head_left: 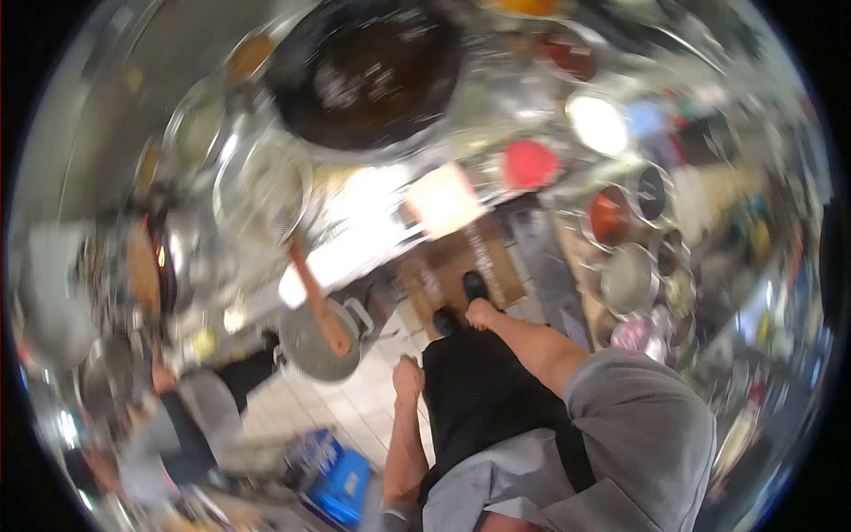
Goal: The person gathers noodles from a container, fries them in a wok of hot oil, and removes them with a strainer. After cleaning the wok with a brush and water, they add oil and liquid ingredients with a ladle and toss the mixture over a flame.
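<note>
My left hand (408, 377) hangs beside the black apron (483, 390), its fingers curled into a loose fist with no object showing in it. In front of the apron, above the floor, my right hand (481, 313) is also curled closed, and I see nothing in it. Left of my left hand stands a large grey pot (319, 341) with side handles. A strainer's wooden handle (317, 297) reaches out over that pot. Its mesh head lies in a steel bowl (264, 191) on the counter. Motion blur hides finer detail.
A big dark wok (365, 75) sits at the top. A red round container (529, 165) and a bowl of red sauce (610, 215) stand to the right. Another person (191, 417) works at the left. A blue bag (341, 488) lies low on the left.
</note>
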Demonstrator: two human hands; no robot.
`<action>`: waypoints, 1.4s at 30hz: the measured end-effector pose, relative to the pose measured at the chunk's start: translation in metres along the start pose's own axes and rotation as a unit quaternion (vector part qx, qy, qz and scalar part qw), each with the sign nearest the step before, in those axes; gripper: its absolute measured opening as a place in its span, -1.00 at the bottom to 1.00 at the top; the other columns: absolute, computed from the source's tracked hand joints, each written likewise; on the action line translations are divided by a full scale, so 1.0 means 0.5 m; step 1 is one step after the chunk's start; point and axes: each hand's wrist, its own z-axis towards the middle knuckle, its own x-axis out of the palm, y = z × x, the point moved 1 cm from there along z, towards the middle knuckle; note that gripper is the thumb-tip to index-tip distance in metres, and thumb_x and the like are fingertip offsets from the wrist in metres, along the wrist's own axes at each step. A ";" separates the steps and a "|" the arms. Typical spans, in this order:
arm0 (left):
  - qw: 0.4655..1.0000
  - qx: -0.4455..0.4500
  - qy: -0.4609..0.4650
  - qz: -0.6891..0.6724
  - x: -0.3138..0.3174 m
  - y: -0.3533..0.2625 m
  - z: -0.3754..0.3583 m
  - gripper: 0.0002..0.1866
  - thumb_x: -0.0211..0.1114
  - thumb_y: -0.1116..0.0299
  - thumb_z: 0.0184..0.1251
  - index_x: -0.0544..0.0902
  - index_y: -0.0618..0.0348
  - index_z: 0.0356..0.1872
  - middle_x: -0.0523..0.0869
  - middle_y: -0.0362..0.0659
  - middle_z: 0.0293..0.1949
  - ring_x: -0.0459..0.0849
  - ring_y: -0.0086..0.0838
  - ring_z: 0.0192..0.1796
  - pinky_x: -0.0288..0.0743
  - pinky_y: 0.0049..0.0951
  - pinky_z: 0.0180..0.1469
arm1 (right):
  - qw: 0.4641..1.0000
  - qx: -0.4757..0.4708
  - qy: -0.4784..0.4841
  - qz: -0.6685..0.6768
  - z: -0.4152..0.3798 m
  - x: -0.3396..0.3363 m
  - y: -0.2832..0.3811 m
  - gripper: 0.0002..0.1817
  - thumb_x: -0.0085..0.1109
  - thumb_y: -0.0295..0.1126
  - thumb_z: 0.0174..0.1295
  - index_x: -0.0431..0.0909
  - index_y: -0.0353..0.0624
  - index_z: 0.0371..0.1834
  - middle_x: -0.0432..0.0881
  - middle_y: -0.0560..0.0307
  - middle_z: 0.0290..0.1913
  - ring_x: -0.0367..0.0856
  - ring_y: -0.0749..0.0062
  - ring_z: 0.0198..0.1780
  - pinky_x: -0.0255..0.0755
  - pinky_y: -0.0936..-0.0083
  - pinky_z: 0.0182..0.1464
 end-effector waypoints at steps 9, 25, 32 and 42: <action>0.862 0.448 0.212 0.105 -0.027 -0.293 0.060 -0.79 0.20 0.39 0.52 0.66 0.31 -0.01 0.79 0.26 -0.11 0.76 0.22 0.06 0.59 0.10 0.11 | 0.934 -0.082 -0.178 0.298 -0.435 -0.068 -0.126 -0.71 0.18 -0.26 0.44 0.71 -0.18 0.05 0.71 0.11 -0.39 0.65 0.40 -0.50 0.58 0.36 -0.53; 0.573 0.683 0.345 0.293 0.089 -0.650 -0.118 -0.76 0.20 0.29 0.59 0.61 0.31 -0.07 0.79 0.28 -0.14 0.76 0.27 0.01 0.59 0.08 0.03 | 0.342 -0.024 -0.610 0.715 -1.239 0.500 -0.221 -0.52 0.28 -0.15 0.51 0.61 -0.05 0.42 0.74 0.29 -0.22 0.57 0.64 -0.40 0.56 0.56 -0.32; 0.492 0.715 0.427 0.253 0.236 -0.693 -0.462 -0.74 0.24 0.42 0.50 0.60 0.36 0.09 0.78 0.20 -0.17 0.79 0.07 -0.09 0.62 -0.06 -0.02 | 0.114 0.480 -0.817 0.300 -1.554 0.684 -0.716 -0.62 0.19 -0.30 0.40 0.66 -0.23 0.20 0.79 -0.21 -0.07 0.78 0.00 -0.09 0.61 0.09 0.04; 0.567 0.619 0.442 0.317 0.292 -0.573 -0.428 -0.67 0.30 0.29 0.47 0.63 0.31 0.10 0.79 0.24 -0.10 0.78 0.15 0.03 0.61 -0.02 0.09 | 0.340 0.633 -0.677 0.159 -1.759 0.740 -1.044 -0.59 0.35 -0.20 0.35 0.69 -0.17 0.18 0.78 -0.17 0.00 0.75 -0.13 0.06 0.57 0.04 0.18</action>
